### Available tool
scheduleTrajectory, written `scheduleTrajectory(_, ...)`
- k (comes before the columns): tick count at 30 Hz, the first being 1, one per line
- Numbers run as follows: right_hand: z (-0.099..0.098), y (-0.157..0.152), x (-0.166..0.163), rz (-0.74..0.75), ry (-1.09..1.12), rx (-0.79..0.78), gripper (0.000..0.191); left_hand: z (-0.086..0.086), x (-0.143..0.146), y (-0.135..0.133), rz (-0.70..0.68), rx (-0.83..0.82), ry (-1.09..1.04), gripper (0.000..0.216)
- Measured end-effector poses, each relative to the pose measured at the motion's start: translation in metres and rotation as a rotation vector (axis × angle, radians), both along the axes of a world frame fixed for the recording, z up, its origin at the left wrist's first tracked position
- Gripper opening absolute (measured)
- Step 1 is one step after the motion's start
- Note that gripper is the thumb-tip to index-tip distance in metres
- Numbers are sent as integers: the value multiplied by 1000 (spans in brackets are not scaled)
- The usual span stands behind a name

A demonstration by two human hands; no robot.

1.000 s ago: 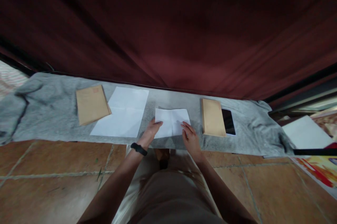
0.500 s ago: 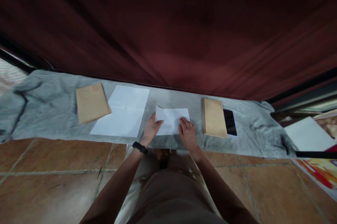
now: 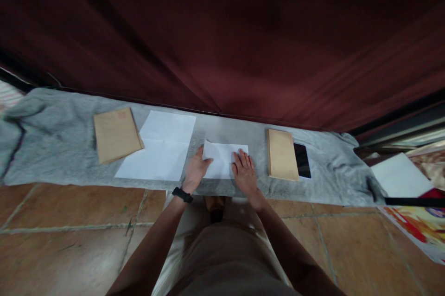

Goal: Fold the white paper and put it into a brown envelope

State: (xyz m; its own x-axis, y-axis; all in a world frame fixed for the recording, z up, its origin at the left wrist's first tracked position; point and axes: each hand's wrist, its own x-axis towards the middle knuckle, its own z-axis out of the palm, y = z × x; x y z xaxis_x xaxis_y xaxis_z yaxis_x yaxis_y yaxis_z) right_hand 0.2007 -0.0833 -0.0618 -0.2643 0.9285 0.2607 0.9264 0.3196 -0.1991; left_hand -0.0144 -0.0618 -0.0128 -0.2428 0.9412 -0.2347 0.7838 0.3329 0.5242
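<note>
A folded sheet of white paper lies on the grey cloth in front of me, its far left corner lifted a little. My left hand grips its left edge, thumb on top and the other fingers at the side. On the right part of the same sheet rests my right hand, flat with fingers stretched out. To the left, larger white paper sheets with a faint crease lie flat, partly under brown envelopes. Right of my right hand is a stack of brown envelopes.
A dark-screened phone lies beside the right envelope stack. The grey cloth covers a long narrow surface, with a dark red curtain behind it. A white sheet-like item is at the far right. Tiled floor lies below.
My right hand's fingers have flattened and spread on the folded paper. My left hand stays at the paper's left edge. The whole view has shifted slightly.
</note>
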Motion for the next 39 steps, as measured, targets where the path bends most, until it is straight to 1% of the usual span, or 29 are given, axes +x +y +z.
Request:
scheduleTrajectory(2, 0, 0, -1, -11, -15, 4, 49, 1, 4, -9, 11, 51, 88, 61)
scheduleTrajectory(5, 0, 0, -1, -20, -32, 5, 49, -1, 14, -24, -26, 273, 256, 58)
scheduleTrajectory(7, 0, 1, -1, -20, -38, -1, 49, -8, 24, -34, -135, 434, 313, 55)
scheduleTrajectory(9, 1, 1, -1, -22, -40, -11, 50, -17, 35, -41, -310, 515, 290, 54)
scheduleTrajectory(11, 1, 1, -2, -26, -45, -20, 51, -26, 44, -46, -454, 508, 255, 54)
scheduleTrajectory(12, 2, 1, -2, -27, -48, -23, 52, -29, 48, -48, -488, 488, 253, 53)
scheduleTrajectory(14, 1, 0, -3, -31, -53, -20, 52, -33, 49, -50, -515, 455, 263, 53)
scheduleTrajectory(16, -2, -2, -3, -37, -55, -5, 52, -34, 44, -51, -547, 450, 271, 54)
scheduleTrajectory(19, -6, -2, 0, -44, -41, 25, 50, -32, 30, -50, -660, 468, 255, 60)
scheduleTrajectory(22, -7, 9, 4, -45, 3, 46, 47, -32, 19, -49, -745, 458, 236, 59)
scheduleTrajectory(27, 1, 44, 9, -36, 85, 70, 46, -31, 15, -46, -763, 429, 232, 55)
scheduleTrajectory(29, 4, 52, 10, -30, 79, 62, 44, -31, 15, -46, -763, 429, 236, 53)
scheduleTrajectory(31, 4, 53, 12, -21, 53, 53, 43, -32, 16, -47, -758, 437, 234, 51)
scheduleTrajectory(34, 0, 47, 16, -10, 28, 51, 42, -35, 16, -48, -745, 453, 218, 50)
scheduleTrajectory(37, -1, 43, 20, -15, 54, 56, 43, -36, 14, -47, -739, 456, 209, 47)
scheduleTrajectory(39, 1, 47, 20, -18, 74, 59, 41, -35, 10, -46, -753, 455, 200, 47)
